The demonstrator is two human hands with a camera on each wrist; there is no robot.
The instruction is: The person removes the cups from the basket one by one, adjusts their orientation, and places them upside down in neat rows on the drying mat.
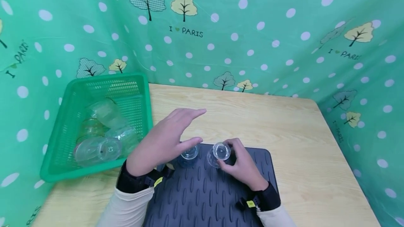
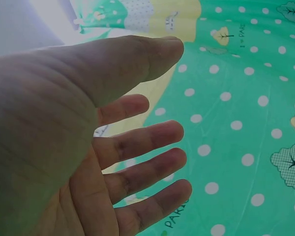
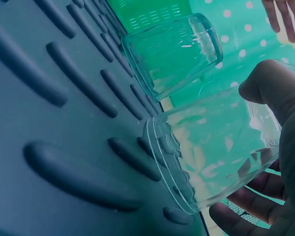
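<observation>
Two small clear plastic cups sit side by side on a dark ribbed mat [image 1: 208,192]. My right hand [image 1: 228,154] grips the right cup [image 1: 220,151] from the side, thumb and fingers curled round its wall. In the right wrist view this cup [image 3: 206,142] has its rim down against the mat [image 3: 49,98], held by my right hand [image 3: 246,147]. The left cup [image 1: 189,154] [image 3: 172,54] stands free. Just above it hovers my left hand [image 1: 192,126], fingers straight, holding nothing. The left wrist view shows that left hand [image 2: 172,93] with its palm spread against the curtain.
A green plastic basket [image 1: 66,115] holding several more clear cups [image 1: 101,139] stands on the wooden table [image 1: 300,143], left of the mat. A green dotted curtain [image 1: 252,38] closes off the back and both sides. Bare wood lies to the right of the mat.
</observation>
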